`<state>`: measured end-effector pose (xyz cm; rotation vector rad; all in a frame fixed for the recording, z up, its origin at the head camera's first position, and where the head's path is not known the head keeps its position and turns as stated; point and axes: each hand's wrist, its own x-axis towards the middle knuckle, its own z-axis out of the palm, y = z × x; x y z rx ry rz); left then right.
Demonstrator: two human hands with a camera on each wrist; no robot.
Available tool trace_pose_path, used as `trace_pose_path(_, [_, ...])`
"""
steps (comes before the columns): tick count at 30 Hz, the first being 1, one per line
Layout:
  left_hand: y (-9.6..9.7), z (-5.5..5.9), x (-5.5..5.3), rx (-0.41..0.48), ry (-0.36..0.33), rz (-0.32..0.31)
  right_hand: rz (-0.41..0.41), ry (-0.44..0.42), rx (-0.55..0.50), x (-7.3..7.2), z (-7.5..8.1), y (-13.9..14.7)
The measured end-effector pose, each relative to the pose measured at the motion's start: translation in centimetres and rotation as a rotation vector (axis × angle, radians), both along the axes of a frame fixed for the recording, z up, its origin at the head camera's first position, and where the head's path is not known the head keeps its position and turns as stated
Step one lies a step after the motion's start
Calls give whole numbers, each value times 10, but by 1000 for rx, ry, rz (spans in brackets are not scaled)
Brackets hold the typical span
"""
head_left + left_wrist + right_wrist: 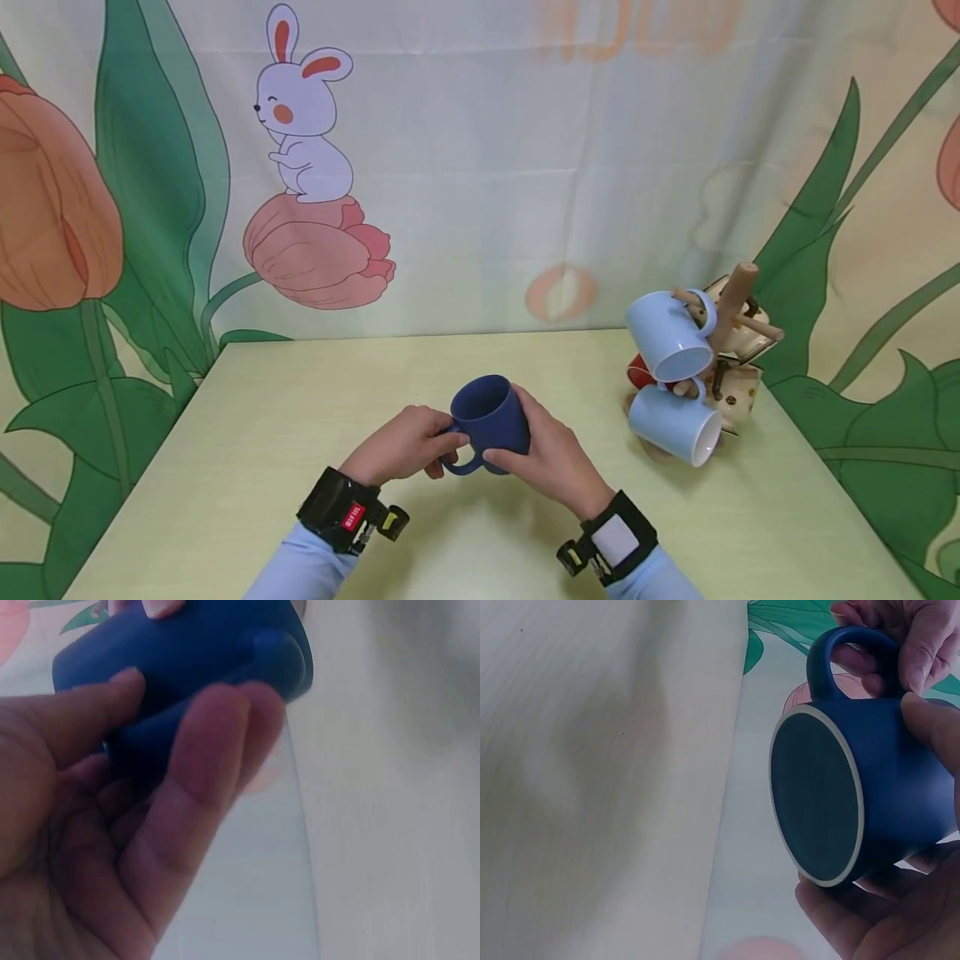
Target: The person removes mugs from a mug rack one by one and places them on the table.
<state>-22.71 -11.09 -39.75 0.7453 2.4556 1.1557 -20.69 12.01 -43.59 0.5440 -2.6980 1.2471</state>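
A dark blue mug point(491, 417) is held up over the table between both hands, its mouth tilted upward. The left hand point(412, 443) pinches the handle side; in the left wrist view its fingers point(202, 750) lie along the handle. Around the mug's body curls the right hand point(551, 454), thumb on the near side and fingers on the far side. The right wrist view shows the mug's flat base point(816, 796) with a pale unglazed ring, and the handle point(825, 664) pointing toward the left hand.
To the right stands a wooden mug tree point(735, 304). Hanging on it are an upper light blue mug point(667, 333), a lower light blue mug point(671, 421), a red mug point(639, 372) and patterned cream mugs point(738, 396). Behind the pale table point(262, 417) hangs a printed curtain point(465, 167).
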Motion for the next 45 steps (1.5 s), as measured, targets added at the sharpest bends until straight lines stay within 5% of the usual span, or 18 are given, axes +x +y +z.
trace_pose_path(9, [-4, 1, 3, -61, 82, 86, -40, -71, 96, 1, 4, 8])
trace_pose_path(19, [-23, -2, -1, -152, 142, 308, -147, -8, 381, -4, 4, 33])
trace_pose_path(25, [-46, -5, -9, -212, 166, 411, -170, -6, 522, -4, 0, 41])
trace_pose_path(34, [-92, -11, -23, -325, 178, 564, -166, -39, 577, 0, -3, 43])
trace_pose_path(45, [-138, -18, -32, -420, 96, 725, -161, -66, 602, 0, -6, 45])
